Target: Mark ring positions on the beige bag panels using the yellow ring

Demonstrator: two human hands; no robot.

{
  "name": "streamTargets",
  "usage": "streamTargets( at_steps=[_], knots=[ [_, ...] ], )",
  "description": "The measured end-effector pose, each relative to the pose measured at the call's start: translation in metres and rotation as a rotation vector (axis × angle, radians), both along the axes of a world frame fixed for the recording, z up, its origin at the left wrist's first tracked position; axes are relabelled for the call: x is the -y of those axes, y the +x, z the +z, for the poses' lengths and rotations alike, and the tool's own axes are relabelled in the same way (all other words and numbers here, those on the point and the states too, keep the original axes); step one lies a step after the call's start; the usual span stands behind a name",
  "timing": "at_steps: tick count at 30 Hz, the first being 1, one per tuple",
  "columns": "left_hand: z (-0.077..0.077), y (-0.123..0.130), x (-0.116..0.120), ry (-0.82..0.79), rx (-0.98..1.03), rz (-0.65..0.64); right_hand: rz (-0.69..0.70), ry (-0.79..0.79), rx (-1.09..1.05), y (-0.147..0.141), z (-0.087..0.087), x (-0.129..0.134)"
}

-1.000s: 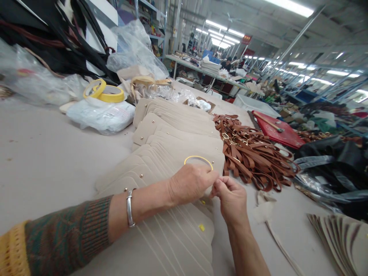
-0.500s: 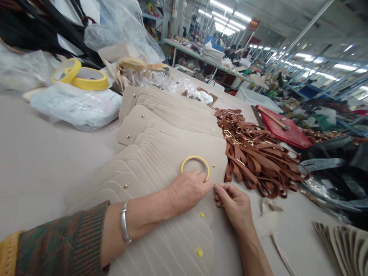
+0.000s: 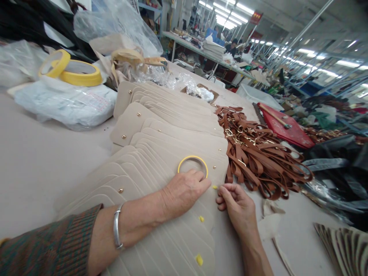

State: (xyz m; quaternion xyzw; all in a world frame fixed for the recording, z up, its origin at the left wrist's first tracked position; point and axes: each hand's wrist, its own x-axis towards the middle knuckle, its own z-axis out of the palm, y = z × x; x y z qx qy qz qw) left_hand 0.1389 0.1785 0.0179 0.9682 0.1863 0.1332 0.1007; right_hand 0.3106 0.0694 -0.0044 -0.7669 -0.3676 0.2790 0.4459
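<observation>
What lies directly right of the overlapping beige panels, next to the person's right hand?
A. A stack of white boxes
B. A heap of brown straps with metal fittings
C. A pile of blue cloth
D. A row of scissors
B: the heap of brown straps lies against the right edge of the beige panels, just beyond the right hand, with gold-coloured fittings showing among the straps.

The left hand (image 3: 184, 189) comes out of a knitted sleeve (image 3: 48, 245) striped in dark green, brown and rust. A plain silver bangle (image 3: 116, 232) circles that wrist. The right hand (image 3: 237, 205) and forearm are bare.
</observation>
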Motion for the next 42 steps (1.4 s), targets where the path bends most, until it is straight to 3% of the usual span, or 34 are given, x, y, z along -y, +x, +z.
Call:
streamTargets(
  at_steps=[2,7,13,15,18,21,23,25,28,30,36,42],
  knots=[
    [-0.001,0.0,-0.003,0.031,0.037,0.022,0.041,0.008,0.037,-0.001,-0.001,0.004],
    [0.001,0.004,-0.016,0.099,0.129,0.112,0.053,0.017,0.428,-0.011,0.002,-0.002],
    [0.005,0.009,-0.023,0.132,0.063,0.155,0.198,0.098,0.622,-0.012,0.004,-0.012],
    [0.006,0.008,-0.023,0.132,0.036,0.157,0.301,0.075,0.585,-0.011,0.008,-0.007],
    [0.007,0.005,-0.022,0.129,-0.004,0.119,0.461,-0.118,0.374,-0.011,0.017,0.005],
    [0.007,-0.002,-0.02,0.138,-0.03,0.074,0.532,-0.296,0.13,-0.009,0.027,0.014],
    [0.008,-0.007,-0.018,0.129,-0.05,0.047,0.54,-0.316,0.044,-0.007,0.029,0.016],
    [0.009,-0.011,-0.016,0.112,-0.047,-0.002,0.458,-0.238,0.039,-0.006,0.027,0.015],
    [0.012,-0.016,-0.012,0.076,-0.001,-0.104,0.238,0.015,0.103,-0.008,0.02,0.013],
    [0.014,-0.018,-0.01,0.032,0.047,-0.156,0.186,0.166,0.151,-0.013,0.017,0.012],
    [0.013,-0.019,-0.007,-0.101,0.211,-0.249,0.3,0.363,0.38,-0.025,0.02,0.003],
    [0.004,-0.017,-0.006,-0.057,0.209,-0.18,0.374,0.47,0.61,-0.03,0.024,-0.009]
  ],
)
